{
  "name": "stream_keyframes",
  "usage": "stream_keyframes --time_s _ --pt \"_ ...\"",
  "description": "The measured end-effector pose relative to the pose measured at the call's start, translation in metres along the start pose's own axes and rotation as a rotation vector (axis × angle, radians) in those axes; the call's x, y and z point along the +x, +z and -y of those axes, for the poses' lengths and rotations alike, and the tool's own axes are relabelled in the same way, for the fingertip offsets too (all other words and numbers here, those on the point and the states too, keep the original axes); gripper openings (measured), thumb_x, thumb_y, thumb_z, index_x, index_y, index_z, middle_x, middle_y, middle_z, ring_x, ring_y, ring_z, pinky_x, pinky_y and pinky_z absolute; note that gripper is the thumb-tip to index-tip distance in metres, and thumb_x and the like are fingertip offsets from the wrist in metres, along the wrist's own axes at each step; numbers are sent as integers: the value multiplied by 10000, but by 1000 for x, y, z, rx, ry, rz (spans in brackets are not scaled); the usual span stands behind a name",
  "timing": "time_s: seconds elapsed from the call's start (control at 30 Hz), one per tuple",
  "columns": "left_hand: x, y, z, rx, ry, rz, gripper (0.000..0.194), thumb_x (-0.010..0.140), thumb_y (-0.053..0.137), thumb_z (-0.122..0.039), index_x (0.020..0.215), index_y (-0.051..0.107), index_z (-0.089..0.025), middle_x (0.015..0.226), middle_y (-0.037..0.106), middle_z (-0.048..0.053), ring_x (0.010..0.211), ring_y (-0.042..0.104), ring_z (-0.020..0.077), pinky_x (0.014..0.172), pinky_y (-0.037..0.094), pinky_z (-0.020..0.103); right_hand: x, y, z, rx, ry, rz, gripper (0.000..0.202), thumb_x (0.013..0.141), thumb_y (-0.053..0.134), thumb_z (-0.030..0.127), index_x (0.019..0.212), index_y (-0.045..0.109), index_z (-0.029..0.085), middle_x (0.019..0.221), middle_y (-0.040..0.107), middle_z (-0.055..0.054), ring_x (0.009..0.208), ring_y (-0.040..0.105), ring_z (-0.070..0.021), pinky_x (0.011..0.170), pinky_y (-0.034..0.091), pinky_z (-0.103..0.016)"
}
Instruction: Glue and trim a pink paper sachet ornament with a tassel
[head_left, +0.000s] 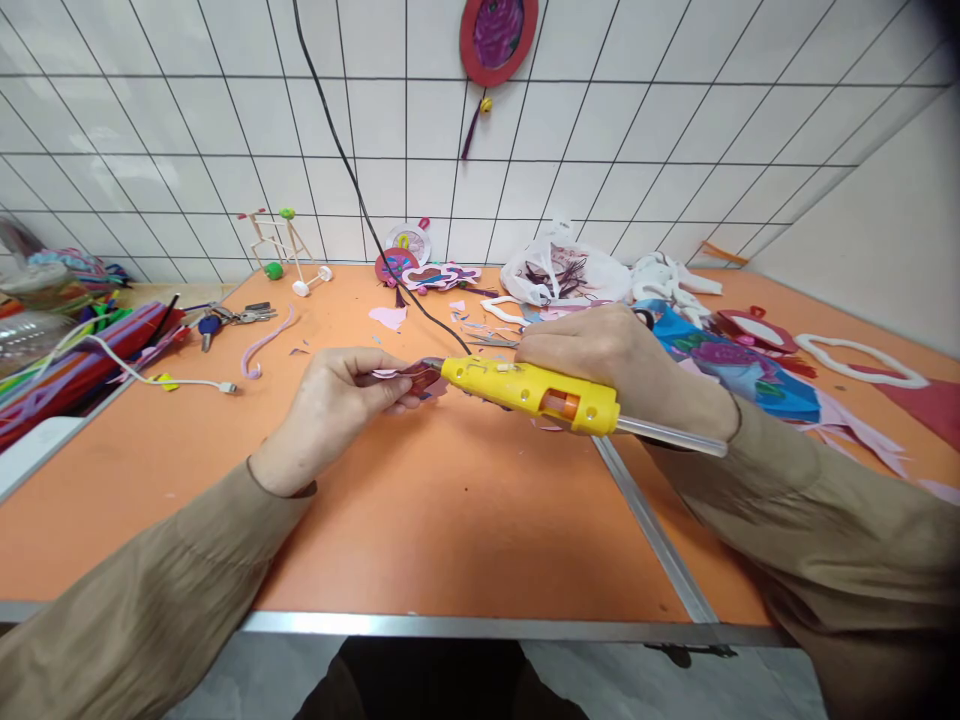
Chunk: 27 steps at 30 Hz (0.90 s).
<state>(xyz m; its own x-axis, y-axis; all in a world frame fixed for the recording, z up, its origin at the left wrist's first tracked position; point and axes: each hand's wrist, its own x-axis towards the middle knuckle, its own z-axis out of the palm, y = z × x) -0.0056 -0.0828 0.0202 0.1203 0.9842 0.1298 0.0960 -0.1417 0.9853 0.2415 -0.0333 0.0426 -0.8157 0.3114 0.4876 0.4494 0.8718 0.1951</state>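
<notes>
My right hand (600, 345) is wrapped round a yellow hot glue gun (502, 383), whose clear glue stick (671, 436) sticks out at the back. The gun's nozzle points left and meets, or nearly meets, a small dark red and pink paper piece (424, 377). That piece is pinched between the thumb and fingers of my left hand (341, 405), above the orange table. Its exact shape is partly hidden by my fingers. Just behind the gun lie scissors (491, 341), partly covered by my right hand.
Pink paper scraps (388, 317) and paper ornaments (427, 272) lie toward the tiled wall. A black cord (352, 180) hangs down to the gun. At right are a white plastic bag (562, 272) and blue floral cloth (739, 365); keys (251, 313) and a white cable (161, 375) lie left.
</notes>
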Motion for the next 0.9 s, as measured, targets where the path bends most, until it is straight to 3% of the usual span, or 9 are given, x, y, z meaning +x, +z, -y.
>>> stream_keyframes --time_s 0.23,0.37,0.67,0.9 --pt "0 2 2 -45 12 -35 52 745 726 -138 774 761 -163 789 783 36 770 746 180 719 597 237 1 -1 0 8 -17 -1 224 823 402 293 622 397 195 544 374 31 452 308 -91 471 182 -252" --pt "1 2 3 16 46 -69 74 722 724 -107 726 758 -172 750 779 19 752 744 170 721 595 229 2 1 2 46 -43 -16 262 851 427 314 621 419 190 533 397 31 448 329 -89 466 181 -252" --pt "6 -4 11 200 152 -87 81 701 715 -132 742 765 -179 737 770 20 710 714 162 709 573 251 4 3 5 59 -69 -9 270 866 414 207 599 437 176 517 418 31 447 339 -88 465 175 -245" --pt "4 -1 4 338 136 -121 31 687 733 -185 709 755 -182 717 761 35 692 694 179 662 545 262 3 6 5 35 -63 20 266 860 446 241 606 460 165 537 436 15 460 316 -92 470 161 -248"
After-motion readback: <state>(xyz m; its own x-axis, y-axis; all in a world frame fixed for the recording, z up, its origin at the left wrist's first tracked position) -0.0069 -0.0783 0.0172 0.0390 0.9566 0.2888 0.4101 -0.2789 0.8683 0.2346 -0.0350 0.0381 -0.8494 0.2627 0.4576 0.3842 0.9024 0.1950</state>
